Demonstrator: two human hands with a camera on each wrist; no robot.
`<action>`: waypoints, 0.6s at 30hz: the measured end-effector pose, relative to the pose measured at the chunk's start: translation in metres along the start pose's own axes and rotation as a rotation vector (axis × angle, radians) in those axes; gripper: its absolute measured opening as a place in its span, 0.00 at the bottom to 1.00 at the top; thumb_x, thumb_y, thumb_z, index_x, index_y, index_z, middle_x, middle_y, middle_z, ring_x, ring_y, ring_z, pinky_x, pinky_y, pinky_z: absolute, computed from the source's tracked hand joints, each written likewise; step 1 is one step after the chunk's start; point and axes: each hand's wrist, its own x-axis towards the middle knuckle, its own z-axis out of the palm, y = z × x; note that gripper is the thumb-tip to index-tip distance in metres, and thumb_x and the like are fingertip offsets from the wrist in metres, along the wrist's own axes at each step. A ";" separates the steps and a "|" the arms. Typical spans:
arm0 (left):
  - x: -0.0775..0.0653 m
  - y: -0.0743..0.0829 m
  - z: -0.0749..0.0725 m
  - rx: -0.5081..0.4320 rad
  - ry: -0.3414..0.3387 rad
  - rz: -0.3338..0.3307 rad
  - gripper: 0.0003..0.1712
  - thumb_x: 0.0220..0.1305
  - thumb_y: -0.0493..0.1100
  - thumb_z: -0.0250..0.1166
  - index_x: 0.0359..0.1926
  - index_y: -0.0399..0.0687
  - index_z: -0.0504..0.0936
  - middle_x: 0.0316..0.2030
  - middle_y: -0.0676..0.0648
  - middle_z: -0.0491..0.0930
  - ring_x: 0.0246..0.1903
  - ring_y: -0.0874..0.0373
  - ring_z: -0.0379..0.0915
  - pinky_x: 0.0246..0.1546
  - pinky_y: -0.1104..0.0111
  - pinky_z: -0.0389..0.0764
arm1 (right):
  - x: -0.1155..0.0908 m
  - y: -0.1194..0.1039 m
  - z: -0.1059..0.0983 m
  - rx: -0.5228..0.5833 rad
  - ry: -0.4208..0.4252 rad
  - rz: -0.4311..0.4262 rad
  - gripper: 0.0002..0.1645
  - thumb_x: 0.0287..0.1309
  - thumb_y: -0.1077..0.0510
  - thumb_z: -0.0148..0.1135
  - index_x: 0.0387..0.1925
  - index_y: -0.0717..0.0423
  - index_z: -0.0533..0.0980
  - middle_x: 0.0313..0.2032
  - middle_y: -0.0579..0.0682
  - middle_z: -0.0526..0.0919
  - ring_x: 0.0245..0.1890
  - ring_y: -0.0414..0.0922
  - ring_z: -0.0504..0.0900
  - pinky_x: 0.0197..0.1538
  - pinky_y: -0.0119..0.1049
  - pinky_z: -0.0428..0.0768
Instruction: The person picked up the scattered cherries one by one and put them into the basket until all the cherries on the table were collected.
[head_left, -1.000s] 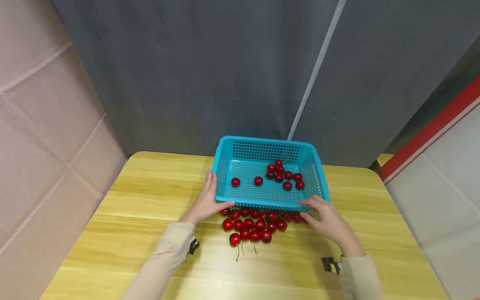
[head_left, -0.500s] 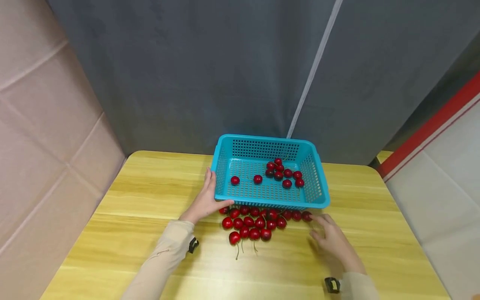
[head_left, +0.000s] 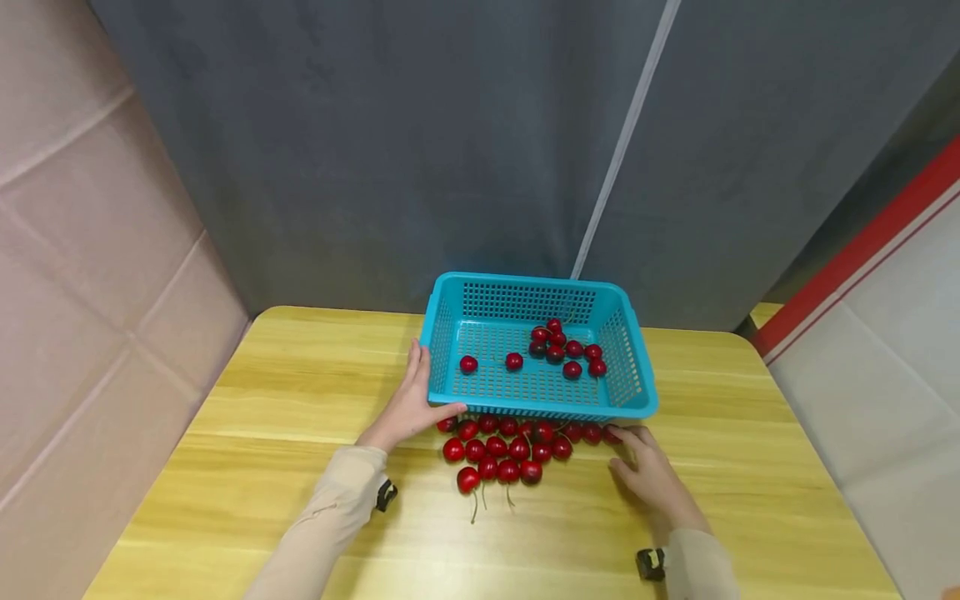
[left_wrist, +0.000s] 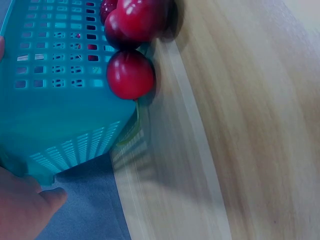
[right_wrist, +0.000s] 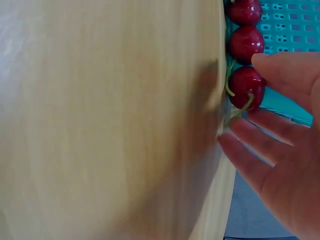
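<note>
A blue perforated plastic basket stands on the table with several red cherries inside. My left hand holds its front left corner, the thumb along the front rim and the fingers against the left side. More loose cherries lie on the table in rows before the basket. At the right end of the row nearest the basket is my right hand, its fingers spread loosely about the last cherry. In the right wrist view the thumb overlaps that cherry, which has a green stem.
The wooden table reaches back to a grey curtain. A pale cloth wall rises on the left, and a white panel with a red edge on the right. Each wrist carries a small black camera mount.
My right hand has left the basket's front right corner and come down to the cherry at the row's right end. My left hand stays on the basket.
</note>
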 end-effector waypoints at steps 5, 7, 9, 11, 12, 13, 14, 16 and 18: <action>-0.002 0.001 0.000 -0.013 0.002 0.005 0.70 0.41 0.69 0.66 0.69 0.40 0.33 0.69 0.47 0.21 0.69 0.45 0.29 0.61 0.51 0.57 | 0.002 0.006 0.005 0.038 0.062 -0.035 0.25 0.37 0.74 0.64 0.45 0.71 0.74 0.44 0.65 0.72 0.44 0.58 0.73 0.41 0.54 0.76; -0.003 0.002 0.000 -0.015 0.002 0.006 0.70 0.41 0.69 0.66 0.69 0.40 0.33 0.69 0.47 0.21 0.69 0.45 0.29 0.61 0.51 0.57 | 0.004 0.008 0.007 0.054 0.085 -0.052 0.23 0.37 0.74 0.63 0.42 0.71 0.74 0.43 0.65 0.73 0.42 0.58 0.74 0.39 0.54 0.77; -0.003 0.002 0.000 -0.014 0.005 0.004 0.70 0.41 0.69 0.66 0.69 0.39 0.33 0.69 0.47 0.21 0.69 0.45 0.30 0.61 0.51 0.57 | 0.005 0.009 0.008 0.059 0.105 -0.058 0.20 0.37 0.72 0.62 0.39 0.69 0.74 0.41 0.63 0.73 0.41 0.56 0.74 0.38 0.50 0.78; -0.003 0.002 0.000 -0.009 0.010 0.003 0.70 0.42 0.69 0.66 0.69 0.39 0.34 0.69 0.47 0.21 0.69 0.45 0.30 0.61 0.51 0.57 | 0.007 0.010 0.009 0.062 0.112 -0.044 0.19 0.37 0.71 0.62 0.38 0.68 0.74 0.40 0.62 0.73 0.40 0.56 0.74 0.39 0.51 0.77; -0.003 0.001 0.001 -0.007 0.013 0.002 0.70 0.42 0.68 0.66 0.69 0.39 0.34 0.69 0.47 0.21 0.69 0.45 0.30 0.61 0.52 0.57 | 0.008 0.010 0.010 0.062 0.110 -0.028 0.18 0.36 0.71 0.62 0.37 0.68 0.74 0.40 0.62 0.73 0.40 0.56 0.74 0.40 0.52 0.77; -0.003 0.001 0.001 -0.007 0.015 0.002 0.70 0.42 0.68 0.67 0.69 0.39 0.34 0.69 0.47 0.21 0.69 0.45 0.30 0.61 0.51 0.57 | 0.009 0.009 0.010 0.056 0.107 -0.007 0.18 0.36 0.72 0.62 0.36 0.67 0.74 0.39 0.62 0.74 0.40 0.56 0.75 0.41 0.52 0.77; -0.003 0.000 0.001 -0.008 0.016 0.003 0.70 0.41 0.68 0.67 0.70 0.39 0.34 0.69 0.47 0.21 0.69 0.44 0.30 0.61 0.51 0.57 | 0.011 0.009 0.011 0.051 0.100 0.016 0.17 0.37 0.72 0.63 0.36 0.67 0.75 0.38 0.62 0.74 0.40 0.57 0.75 0.41 0.53 0.76; -0.002 0.000 0.001 -0.011 0.017 0.003 0.70 0.41 0.68 0.67 0.70 0.39 0.34 0.69 0.47 0.21 0.69 0.44 0.30 0.60 0.51 0.58 | 0.013 0.009 0.011 0.035 0.074 0.066 0.17 0.36 0.74 0.63 0.35 0.67 0.75 0.38 0.63 0.75 0.40 0.60 0.75 0.43 0.58 0.74; -0.002 0.000 0.001 -0.016 0.018 0.001 0.70 0.41 0.68 0.67 0.70 0.39 0.34 0.69 0.47 0.21 0.69 0.44 0.30 0.60 0.50 0.58 | 0.016 0.009 0.011 0.017 0.043 0.108 0.16 0.39 0.74 0.63 0.35 0.66 0.75 0.38 0.62 0.75 0.42 0.60 0.75 0.45 0.57 0.74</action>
